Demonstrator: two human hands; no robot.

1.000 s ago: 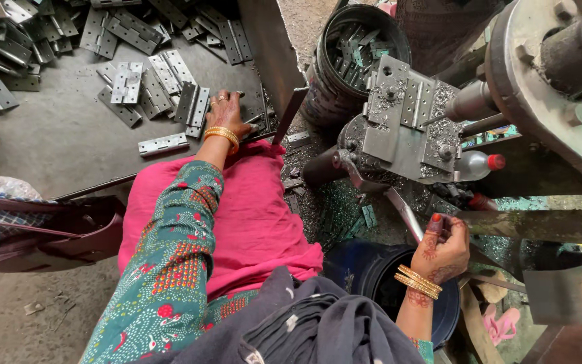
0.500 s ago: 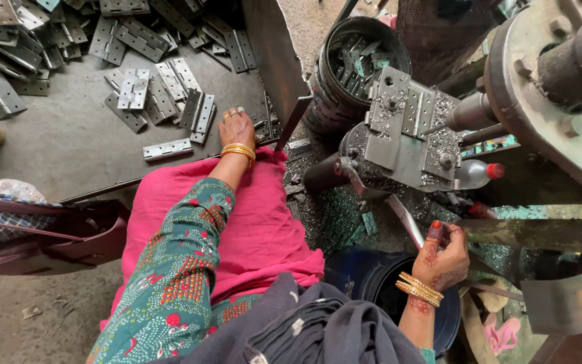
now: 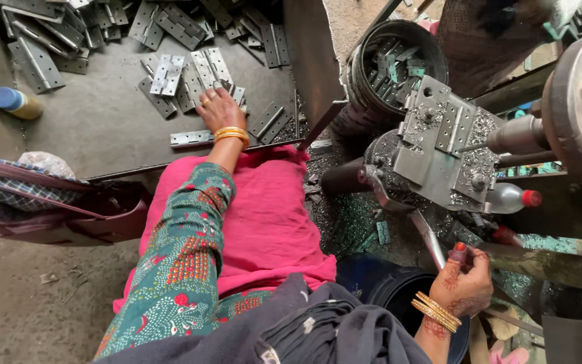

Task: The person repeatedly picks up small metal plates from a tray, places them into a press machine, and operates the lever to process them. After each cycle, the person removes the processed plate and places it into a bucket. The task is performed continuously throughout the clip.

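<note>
My left hand [image 3: 218,108] reaches out over a grey metal sheet [image 3: 102,128] and rests on a loose metal hinge plate [image 3: 205,70] among several others; whether it grips one I cannot tell. My right hand [image 3: 465,280], with gold bangles, is closed around the metal lever handle [image 3: 428,239] of a drilling jig. The jig's plate [image 3: 432,152] holds a hinge [image 3: 454,128] facing a horizontal drill spindle [image 3: 516,137]. A pink cloth [image 3: 264,209] covers my lap.
A round dark bucket [image 3: 365,87] with hinge pieces stands beyond the jig. A blue-capped bottle [image 3: 16,102] lies far left, a plastic bottle with a red cap [image 3: 512,198] by the jig. A bag [image 3: 55,202] sits at my left. Metal shavings cover the floor.
My left hand has stayed among the hinges on the sheet, shifting slightly. My right hand has stayed on the lever. The view has tilted a little.
</note>
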